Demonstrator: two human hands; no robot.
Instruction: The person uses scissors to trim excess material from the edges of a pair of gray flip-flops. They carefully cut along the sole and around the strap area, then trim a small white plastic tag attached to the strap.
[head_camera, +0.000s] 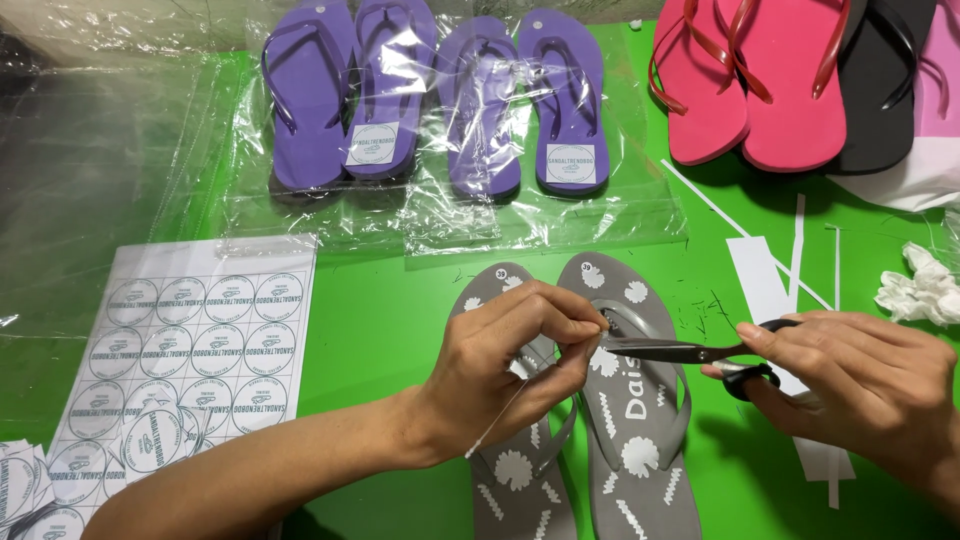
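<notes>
A pair of grey flip-flops (640, 440) with white flower prints lies on the green table (380, 330) in front of me. My left hand (510, 360) rests over the left sandal and pinches a thin white string near its strap. My right hand (860, 385) holds black-handled scissors (690, 352) with the blades pointing left, the tips right at my left fingertips above the right sandal's strap.
Two pairs of purple flip-flops (440, 100) in clear bags lie at the back. Red, black and pink flip-flops (790, 80) are stacked at the back right. A sheet of round stickers (190, 340) lies to the left. White paper strips (770, 290) and crumpled tissue (920, 290) lie right.
</notes>
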